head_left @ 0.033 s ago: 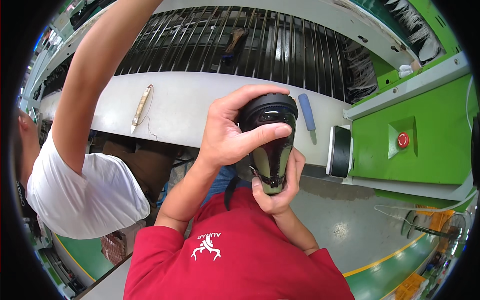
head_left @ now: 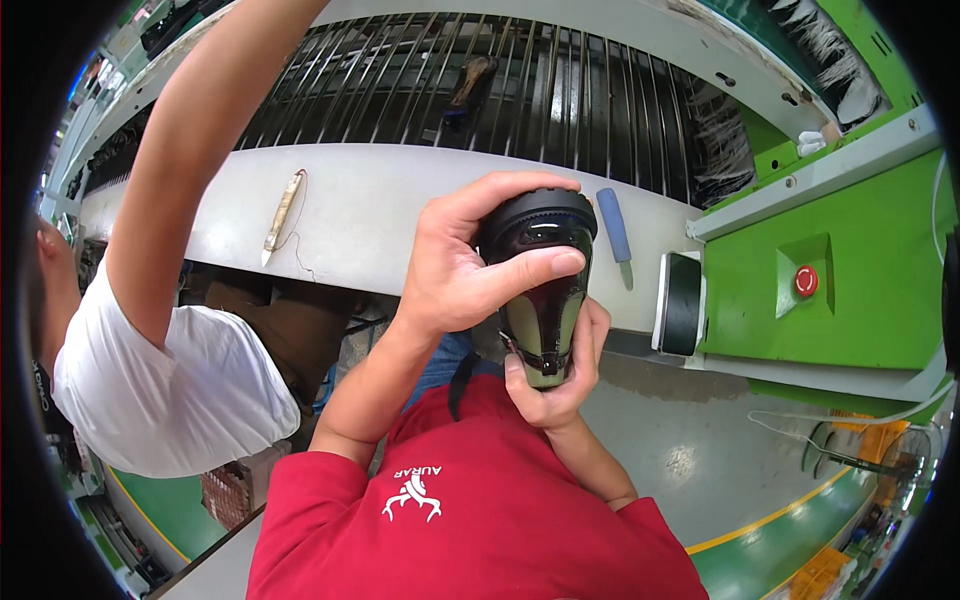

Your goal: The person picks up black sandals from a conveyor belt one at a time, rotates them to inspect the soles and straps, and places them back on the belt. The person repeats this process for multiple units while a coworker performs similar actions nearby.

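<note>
Held upright in front of my chest is a glossy dark, tapered, bottle-like object with a wide ridged black top and an olive-green lower part. Its exact kind I cannot make out. My left hand wraps its upper part from the left, fingers along the black rim and thumb across the front. Around the narrow lower end closes my right hand, with some fingers hidden behind it. Just right of the object, a blue-handled knife lies on the white table.
A cream-wrapped blade with a thin string lies on the table's left. Beyond are metal rods with a brush-like tool on them. A person in white reaches across at left. At right stand a green machine, its red button and a dark flat device.
</note>
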{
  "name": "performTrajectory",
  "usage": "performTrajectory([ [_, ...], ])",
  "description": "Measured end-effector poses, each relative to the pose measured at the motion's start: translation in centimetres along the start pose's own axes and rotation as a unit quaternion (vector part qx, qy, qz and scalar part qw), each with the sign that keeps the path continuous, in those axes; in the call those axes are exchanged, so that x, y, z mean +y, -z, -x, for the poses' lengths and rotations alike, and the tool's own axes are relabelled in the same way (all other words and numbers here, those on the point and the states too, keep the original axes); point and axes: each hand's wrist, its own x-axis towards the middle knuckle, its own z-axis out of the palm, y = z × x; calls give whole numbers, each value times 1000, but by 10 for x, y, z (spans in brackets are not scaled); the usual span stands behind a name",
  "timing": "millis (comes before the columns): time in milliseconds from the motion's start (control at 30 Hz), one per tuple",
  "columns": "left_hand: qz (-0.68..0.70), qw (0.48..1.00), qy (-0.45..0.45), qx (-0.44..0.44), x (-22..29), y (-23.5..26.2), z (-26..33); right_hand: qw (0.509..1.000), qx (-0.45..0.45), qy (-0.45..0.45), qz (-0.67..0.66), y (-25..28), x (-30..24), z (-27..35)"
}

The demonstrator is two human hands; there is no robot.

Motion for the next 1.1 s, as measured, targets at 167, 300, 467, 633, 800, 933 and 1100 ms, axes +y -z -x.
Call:
performTrajectory([
  [167, -26, 1000, 10, -3, 8, -5, -3, 1000, 7, -15, -1, 2, 0, -4],
  [300, -74, 997, 1, 1, 6, -18, -13, 999, 35, -24, -32, 6, 9, -10],
  [467, -66, 998, 5, 1, -4, -16, -1, 913, 74, -203, -346, 18, 6, -19],
  [633, -72, 996, 52, 12, -20, -11, 15, 862, 64, -224, -450, 40, 42, -15],
  [800, -93, 995, 42, 23, -20, -7, 21, 829, 55, -242, -501, 41, 46, -9],
  [933, -108, 992, 53, 39, -23, -5, 30, 809, 69, -268, -519, 36, 38, -16],
  [1100, -145, 988, 28, 47, -22, -4, 32, 809, 57, -269, -519, 39, 48, -13],
])
